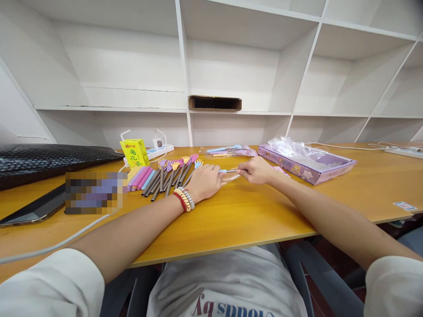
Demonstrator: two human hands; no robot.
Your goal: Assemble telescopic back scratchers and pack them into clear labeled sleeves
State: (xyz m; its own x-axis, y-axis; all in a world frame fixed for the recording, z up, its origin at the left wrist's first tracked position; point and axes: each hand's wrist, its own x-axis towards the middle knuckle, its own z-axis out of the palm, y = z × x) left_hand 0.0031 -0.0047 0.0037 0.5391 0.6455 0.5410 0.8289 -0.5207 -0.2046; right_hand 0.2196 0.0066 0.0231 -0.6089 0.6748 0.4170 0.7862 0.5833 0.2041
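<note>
Between my two hands a small back scratcher (228,171), with a light-blue part and a metal rod, is held level just above the table. My left hand (206,179) closes on its blue end, hiding most of that side. The rod's other end is pinched by my right hand (254,170). Left of my left hand lie several metal rods (169,180) topped with small hand-shaped heads in purple, yellow, pink and blue. Beside them is a row of coloured handle tubes (140,178). Under my hands shows some clear plastic wrap (230,179).
A yellow drink carton (135,153) and a power strip (161,151) stand at back left. Packaged items (229,151) lie behind my hands. A purple box (307,165) holds clear plastic at right. A phone-like device (36,204) and white cable (71,237) are at left.
</note>
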